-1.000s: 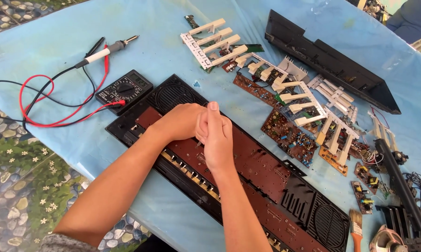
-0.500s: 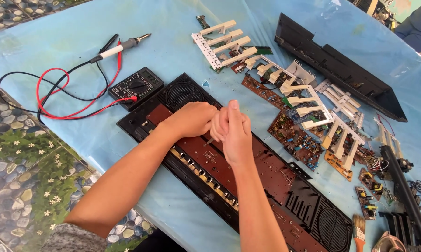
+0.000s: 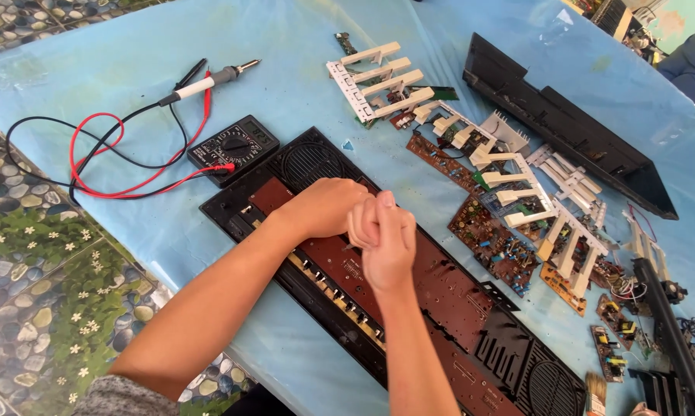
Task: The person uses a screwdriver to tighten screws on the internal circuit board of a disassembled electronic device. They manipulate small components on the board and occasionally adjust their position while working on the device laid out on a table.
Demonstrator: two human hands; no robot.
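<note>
Across the middle of the blue-covered table (image 3: 301,69) lies a long black keyboard housing (image 3: 347,323), opened up, with a reddish-brown circuit board (image 3: 455,293) running along its inside and round speaker grilles at its far-left and near-right ends. Both hands work together over the board's left half. The left hand (image 3: 324,206) is curled into a loose fist resting on the board, knuckles up. The right hand (image 3: 384,239) presses against it from the right, fingers bent and closed; whether anything is pinched between the two hands I cannot tell, since the fingers hide it.

Left of the housing, just beside its far-left corner, sits a black multimeter (image 3: 236,148) with red and black leads (image 3: 101,166) looping out to the left, and a soldering iron (image 3: 209,81) lies farther off. To the right, well apart from the hands, rows of white piano keys (image 3: 378,81) and several small brown circuit boards (image 3: 495,245) are spread out, with another long black casing panel (image 3: 571,131) at the far right. A paintbrush (image 3: 596,389) lies at the near right edge.
</note>
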